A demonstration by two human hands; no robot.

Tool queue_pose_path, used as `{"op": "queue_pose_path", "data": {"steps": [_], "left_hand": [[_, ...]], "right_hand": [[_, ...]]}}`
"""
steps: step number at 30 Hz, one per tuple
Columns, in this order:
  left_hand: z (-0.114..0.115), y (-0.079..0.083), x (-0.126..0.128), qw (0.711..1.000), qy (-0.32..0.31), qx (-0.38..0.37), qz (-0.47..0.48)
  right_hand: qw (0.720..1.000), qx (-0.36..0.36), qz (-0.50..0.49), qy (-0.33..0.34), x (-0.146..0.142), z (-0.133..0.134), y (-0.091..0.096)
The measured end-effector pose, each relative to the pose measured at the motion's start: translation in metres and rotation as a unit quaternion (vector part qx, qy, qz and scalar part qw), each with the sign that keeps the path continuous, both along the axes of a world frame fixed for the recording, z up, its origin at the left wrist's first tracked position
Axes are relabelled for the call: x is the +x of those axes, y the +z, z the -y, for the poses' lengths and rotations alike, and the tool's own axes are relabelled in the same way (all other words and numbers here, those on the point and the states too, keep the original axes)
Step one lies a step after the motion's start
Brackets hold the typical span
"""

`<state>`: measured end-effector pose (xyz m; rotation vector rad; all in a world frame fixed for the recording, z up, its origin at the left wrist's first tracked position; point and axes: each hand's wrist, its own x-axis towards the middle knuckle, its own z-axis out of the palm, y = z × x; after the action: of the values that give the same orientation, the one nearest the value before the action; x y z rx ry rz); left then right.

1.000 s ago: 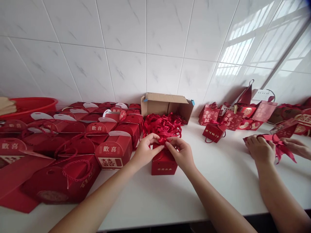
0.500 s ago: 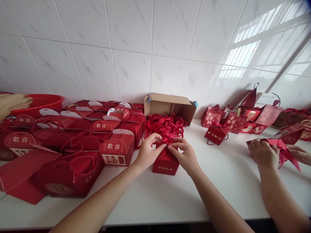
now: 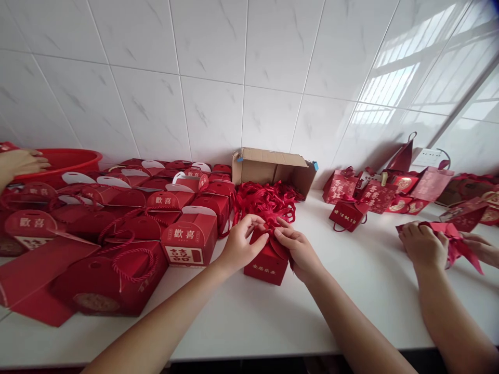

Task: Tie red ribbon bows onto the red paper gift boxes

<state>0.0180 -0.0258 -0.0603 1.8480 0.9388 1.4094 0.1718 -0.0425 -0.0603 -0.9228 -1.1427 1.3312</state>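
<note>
A small red gift box (image 3: 265, 266) with gold characters on its front stands on the white table, turned slightly. Over its top, my left hand (image 3: 242, 240) pinches a red ribbon (image 3: 272, 222) between thumb and fingers. From the right, my right hand (image 3: 295, 246) is closed on the same ribbon, its lower fingers against the box's side. The ribbon gathers into a bow or knot, partly covered by my fingertips. Right behind the box lies a heap of loose red ribbons (image 3: 268, 200), spilling from an open cardboard carton (image 3: 275, 156).
Rows of red boxes (image 3: 189, 239) with cord handles fill the table's left side. A red basin (image 3: 74, 158) stands behind them, with another person's hand (image 3: 25, 162) at it. Several small gift bags (image 3: 339, 187) stand back right. A co-worker's hands (image 3: 424, 246) hold a ribboned red box nearer.
The gift box has turned a little, its front now slanting. My right hand has shifted lower and closer around the box's right side. The hand at the basin has moved slightly left.
</note>
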Motion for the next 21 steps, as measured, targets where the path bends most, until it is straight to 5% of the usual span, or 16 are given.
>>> {"op": "queue_pose_path", "data": {"steps": [9,15,21], "left_hand": [[-0.004,0.009,-0.009,0.993,-0.028,-0.109,0.029],[-0.002,0.018,-0.02,0.987,-0.108,-0.121,0.013],[-0.001,0.023,-0.022,0.975,-0.183,-0.126,-0.007]], "right_hand": [[0.989,0.029,0.144,0.005,0.021,0.0,0.008],[0.918,0.171,0.346,-0.093,0.033,0.022,0.016],[0.868,0.171,0.465,0.035,0.047,0.036,0.056]]}}
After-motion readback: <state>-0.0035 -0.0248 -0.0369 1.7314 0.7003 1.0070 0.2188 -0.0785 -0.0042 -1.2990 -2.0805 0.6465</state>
